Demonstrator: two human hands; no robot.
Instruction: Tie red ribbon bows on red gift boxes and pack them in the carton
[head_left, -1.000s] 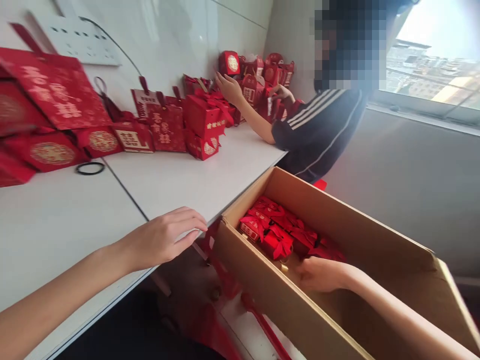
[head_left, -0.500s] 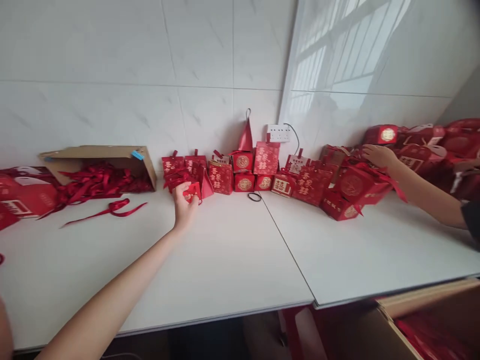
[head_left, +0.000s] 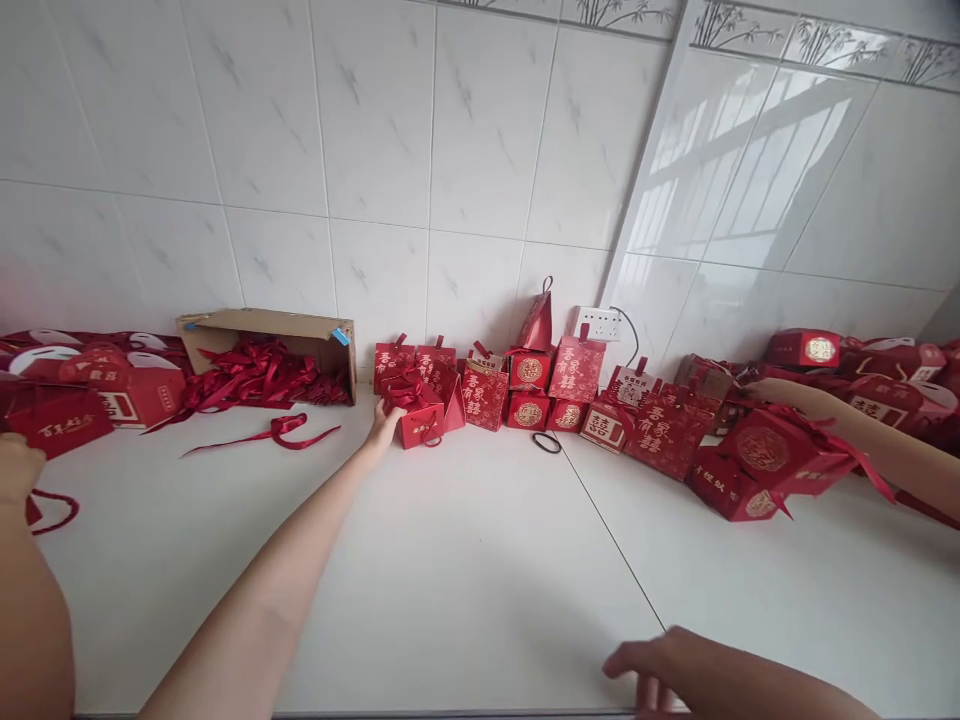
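Note:
My left hand (head_left: 384, 425) reaches to the row along the wall, its fingers curled round the left side of a small red gift box (head_left: 422, 428). A ribbon bow tops this box and a red cord knot hangs at its front. Touching or close behind it stand red gift boxes with gold characters, such as a tent-shaped one (head_left: 453, 402). Low in the picture, my right hand (head_left: 667, 670) hovers over the white tabletop (head_left: 480, 580), holding nothing, fingers loosely apart and partly cut off by the frame edge.
A cardboard box (head_left: 266, 320) of red ribbons lies on its side; one loose ribbon (head_left: 277, 432) is in front. A black ring (head_left: 547, 443) lies mid-table. Other people's hands, one at left (head_left: 19, 468) and one at right (head_left: 780, 395), are among red boxes. A power strip (head_left: 597, 322) is by the wall.
The view has shifted, with more wall showing. My left hand still holds the small box, now seen on its left side. My right hand has come into view at the bottom.

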